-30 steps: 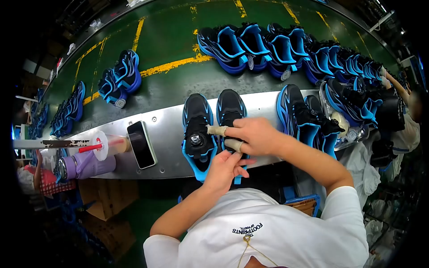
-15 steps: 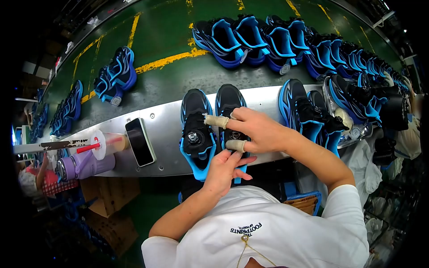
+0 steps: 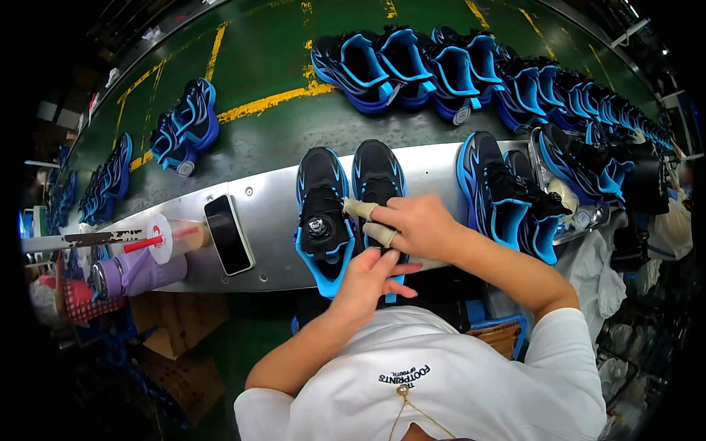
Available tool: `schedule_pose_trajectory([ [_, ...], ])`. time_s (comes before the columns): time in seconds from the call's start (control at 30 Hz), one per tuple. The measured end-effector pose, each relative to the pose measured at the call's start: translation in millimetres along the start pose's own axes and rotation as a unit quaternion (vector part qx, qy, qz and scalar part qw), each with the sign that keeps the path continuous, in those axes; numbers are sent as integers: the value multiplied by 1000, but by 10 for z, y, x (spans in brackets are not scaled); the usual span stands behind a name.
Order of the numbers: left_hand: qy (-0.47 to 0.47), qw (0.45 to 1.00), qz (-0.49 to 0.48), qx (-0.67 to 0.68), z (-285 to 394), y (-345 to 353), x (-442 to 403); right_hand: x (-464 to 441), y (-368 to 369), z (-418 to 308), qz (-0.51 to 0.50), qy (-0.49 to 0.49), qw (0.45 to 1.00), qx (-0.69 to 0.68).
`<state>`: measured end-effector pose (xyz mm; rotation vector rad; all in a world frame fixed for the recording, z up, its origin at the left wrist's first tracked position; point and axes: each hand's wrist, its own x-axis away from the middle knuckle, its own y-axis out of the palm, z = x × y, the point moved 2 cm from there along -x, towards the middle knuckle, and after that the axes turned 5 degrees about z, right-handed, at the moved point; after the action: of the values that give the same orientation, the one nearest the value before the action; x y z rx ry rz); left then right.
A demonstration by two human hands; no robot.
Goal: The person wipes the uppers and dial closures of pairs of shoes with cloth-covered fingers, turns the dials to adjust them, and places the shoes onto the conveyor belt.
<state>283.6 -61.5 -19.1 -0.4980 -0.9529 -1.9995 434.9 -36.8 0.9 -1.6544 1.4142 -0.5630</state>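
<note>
Two black-and-blue sneakers stand side by side on the metal edge, toes pointing away from me. The left sneaker (image 3: 321,180) shows a round dial (image 3: 318,227) on its tongue. Both my hands are over the right sneaker (image 3: 376,165), covering its dial area and much of its opening. My right hand (image 3: 419,226) reaches across from the right, with beige wraps on two fingers bent over the tongue. My left hand (image 3: 365,285) pinches thumb and forefinger at the tongue, its other fingers spread; what lies in the pinch is hidden.
More sneakers (image 3: 489,184) stand at the right, by a clear plastic tray (image 3: 581,231). A long row of sneakers (image 3: 452,73) lines the green surface beyond. At left are a phone (image 3: 229,234), a drink cup (image 3: 170,239) with a red straw and a purple bottle (image 3: 151,273).
My right hand's wrapped fingers have drawn closer together and shifted slightly, now covering the right sneaker's dial. My left hand stays nearly in place. The view has shifted slightly.
</note>
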Motion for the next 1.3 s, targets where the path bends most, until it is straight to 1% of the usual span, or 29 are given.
schedule_pose_trajectory([
  [0.03, -11, 995, -32, -94, 117, -54, 95, -51, -106, -9, -114, 111, 983, -96],
  [0.07, -21, 980, -65, -187, 262, -113, 205, -73, -135, 59, -60, 118, 985, -109],
  [0.1, 20, 958, -66, -277, 478, -182, 375, -91, -134, 134, -7, 125, 985, -122],
  [0.13, 126, 945, 15, -301, 661, -252, 479, -107, -159, 209, 44, 133, 981, -136],
  [0.17, 279, 904, 126, -298, 716, -420, 448, -167, -221, 287, 34, 156, 972, -173],
  [0.2, 328, 852, 229, -338, 895, -472, 441, -222, -240, 340, 29, 177, 973, -145],
  [0.27, 401, 777, 182, -449, 910, -660, 142, -345, -205, 336, -14, 177, 981, -83],
  [0.33, 382, 787, 35, -483, 740, -749, -57, -504, -26, 336, 42, 108, 988, -104],
  [0.37, 443, 743, -10, -502, 744, -786, -103, -608, 40, 342, 30, 115, 988, -100],
  [0.47, 448, 697, -14, -560, 873, -689, -29, -919, 408, 442, 56, 90, 994, -17],
  [0.5, 392, 770, 116, -489, 853, -585, 47, -1059, 572, 426, 24, 94, 995, -25],
  [0.53, 394, 755, 175, -494, 802, -577, 49, -1167, 706, 411, -6, 104, 994, -28],
  [0.6, 367, 802, 97, -462, 717, -663, -3, -1221, 843, 425, -52, 121, 991, -34],
  [0.67, 403, 784, 43, -471, 711, -772, -15, -1248, 930, 413, -87, 127, 987, -41],
  [0.7, 424, 770, 15, -477, 746, -800, -19, -1249, 943, 430, -77, 127, 987, -57],
  [0.73, 378, 814, 63, -436, 803, -701, 62, -1248, 1004, 413, -89, 125, 987, -55],
  [0.8, 379, 792, 182, -443, 788, -655, 48, -1284, 1016, 467, -91, 116, 989, -31],
  [0.83, 384, 805, 148, -428, 735, -702, 9, -1283, 1019, 455, -91, 112, 989, -20],
  [0.87, 393, 801, 98, -441, 739, -739, -6, -1280, 1018, 452, -93, 108, 990, -8],
  [0.93, 382, 829, -13, -409, 808, -787, -6, -1230, 943, 405, -83, 109, 990, -19],
  [0.97, 385, 807, -5, -448, 836, -767, 38, -1243, 944, 421, -82, 108, 990, -28],
  [1.07, 437, 735, 179, -487, 758, -708, 83, -1290, 920, 367, -96, 120, 988, -30],
  [1.1, 357, 766, 205, -493, 740, -720, 119, -1281, 918, 369, -98, 121, 987, -30],
  [1.2, 315, 860, 19, -400, 711, -854, 25, -1271, 926, 408, -103, 110, 988, -28],
  [1.23, 370, 821, -22, -434, 731, -885, -2, -1274, 922, 420, -104, 111, 988, -30],
  [1.3, 421, 784, 34, -455, 747, -863, 31, -1277, 929, 415, -103, 115, 988, -19],
])
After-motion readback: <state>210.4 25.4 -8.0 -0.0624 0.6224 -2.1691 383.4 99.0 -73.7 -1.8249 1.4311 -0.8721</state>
